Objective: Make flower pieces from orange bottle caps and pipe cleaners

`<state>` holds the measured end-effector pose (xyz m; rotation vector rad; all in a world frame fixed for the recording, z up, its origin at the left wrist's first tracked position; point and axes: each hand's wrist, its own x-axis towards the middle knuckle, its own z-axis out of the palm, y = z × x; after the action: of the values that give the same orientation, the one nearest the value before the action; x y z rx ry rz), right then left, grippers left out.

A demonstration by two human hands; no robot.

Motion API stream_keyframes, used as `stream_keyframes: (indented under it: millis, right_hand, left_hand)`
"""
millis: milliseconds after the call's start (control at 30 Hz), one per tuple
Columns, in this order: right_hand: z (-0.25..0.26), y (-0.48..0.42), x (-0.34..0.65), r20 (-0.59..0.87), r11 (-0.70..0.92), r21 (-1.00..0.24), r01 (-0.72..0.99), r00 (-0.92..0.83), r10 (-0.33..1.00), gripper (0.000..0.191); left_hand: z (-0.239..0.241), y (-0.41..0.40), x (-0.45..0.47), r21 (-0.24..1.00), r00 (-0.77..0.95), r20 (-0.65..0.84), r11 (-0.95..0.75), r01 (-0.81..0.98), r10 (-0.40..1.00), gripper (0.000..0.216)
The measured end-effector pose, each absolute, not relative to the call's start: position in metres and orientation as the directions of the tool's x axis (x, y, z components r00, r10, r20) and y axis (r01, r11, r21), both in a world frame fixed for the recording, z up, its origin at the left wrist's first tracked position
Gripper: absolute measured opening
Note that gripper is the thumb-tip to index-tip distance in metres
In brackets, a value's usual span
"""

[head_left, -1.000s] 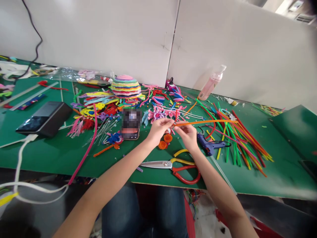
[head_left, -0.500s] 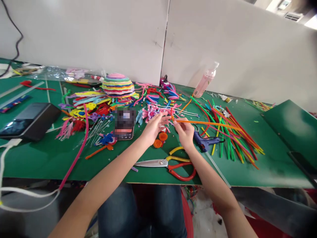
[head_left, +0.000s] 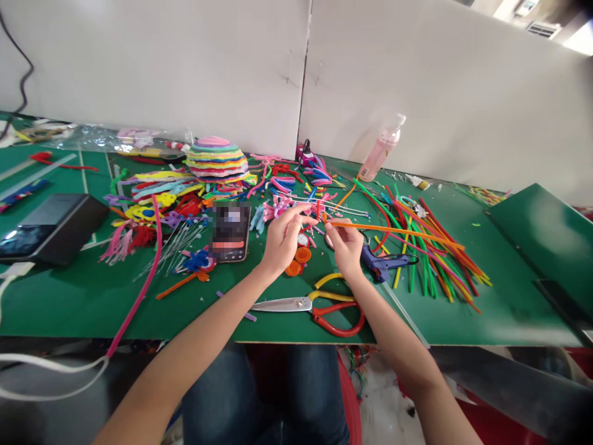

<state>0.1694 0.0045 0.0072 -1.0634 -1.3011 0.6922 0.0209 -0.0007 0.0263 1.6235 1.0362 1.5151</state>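
The right hand (head_left: pixel 346 246) pinches an orange strip (head_left: pixel 398 231), which runs out rightward from it over a pile of coloured strips (head_left: pixel 471 269). Just beside it, the left hand (head_left: pixel 281 241) has its fingers parted; whether they touch anything small, I cannot tell. Orange cups (head_left: pixel 303 255) lie between the hands, slightly nearer the person. Scissors (head_left: pixel 296 305) lie below both hands, between the forearms, and a blue glue gun (head_left: pixel 384 263) sits just right of the right hand. Left of the left hand is a phone (head_left: pixel 230 253), a striped dome (head_left: pixel 217 161) beyond. Past the hands, the cluttered green table (head_left: pixel 463 327) meets white panels (head_left: pixel 393 62)
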Motion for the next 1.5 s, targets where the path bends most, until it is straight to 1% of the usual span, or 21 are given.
stream_keyframes:
  millis: [167, 267, 367, 633, 900, 967, 1033, 1067, 1167, 1267, 1400, 1500]
  right_hand:
    - [0.006, 0.004, 0.169, 0.405, 0.382, -0.911, 0.154, 0.162, 0.9, 0.025]
    - [0.005, 0.004, 0.17, 0.393, 0.371, -0.916, 0.154, 0.152, 0.907, 0.025]
    - [0.004, 0.004, 0.17, 0.385, 0.363, -0.919, 0.156, 0.153, 0.91, 0.025]
    - [0.005, 0.004, 0.17, 0.415, 0.396, -0.908, 0.139, 0.152, 0.897, 0.023]
    - [0.004, 0.004, 0.17, 0.421, 0.403, -0.905, 0.136, 0.151, 0.894, 0.022]
    - [0.003, 0.004, 0.17, 0.428, 0.407, -0.9, 0.157, 0.142, 0.892, 0.022]
    - [0.003, 0.004, 0.17, 0.458, 0.433, -0.882, 0.186, 0.122, 0.881, 0.022]
    - [0.003, 0.004, 0.17, 0.482, 0.456, -0.868, 0.198, 0.107, 0.87, 0.02]
    - [0.003, 0.004, 0.169, 0.548, 0.524, -0.822, 0.224, 0.061, 0.834, 0.015]
    - [0.003, 0.004, 0.168, 0.569, 0.55, -0.805, 0.221, 0.024, 0.822, 0.011]
    - [0.003, 0.004, 0.167, 0.575, 0.554, -0.795, 0.246, 0.015, 0.818, 0.01]
    - [0.004, 0.004, 0.168, 0.569, 0.549, -0.79, 0.272, -0.008, 0.822, 0.013]
  left_hand:
    - [0.026, -0.002, 0.021, 0.865, 0.016, 0.478, -0.473, 0.167, 0.878, 0.033]
    - [0.025, -0.001, 0.022, 0.845, -0.006, 0.503, -0.489, 0.216, 0.865, 0.028]
    - [0.025, -0.001, 0.022, 0.83, -0.016, 0.516, -0.496, 0.254, 0.856, 0.027]
    - [0.022, 0.0, 0.021, 0.813, 0.07, 0.537, -0.538, 0.222, 0.841, 0.027]
    - [0.024, 0.0, 0.021, 0.801, 0.058, 0.549, -0.544, 0.252, 0.834, 0.029]
    - [0.024, 0.002, 0.021, 0.803, 0.042, 0.548, -0.54, 0.252, 0.835, 0.026]
    - [0.022, 0.006, 0.022, 0.842, 0.005, 0.506, -0.495, 0.214, 0.863, 0.018]
    - [0.02, 0.009, 0.022, 0.875, -0.012, 0.462, -0.453, 0.17, 0.887, 0.016]
    - [0.015, 0.015, 0.023, 0.953, -0.027, 0.303, -0.304, -0.013, 0.953, 0.018]
    - [0.014, 0.017, 0.023, 0.967, -0.007, 0.209, -0.208, -0.144, 0.978, 0.018]
    - [0.015, 0.016, 0.024, 0.967, 0.048, 0.118, -0.104, -0.234, 0.992, 0.017]
    - [0.015, 0.017, 0.022, 0.97, 0.072, 0.107, -0.088, -0.227, 0.992, 0.018]
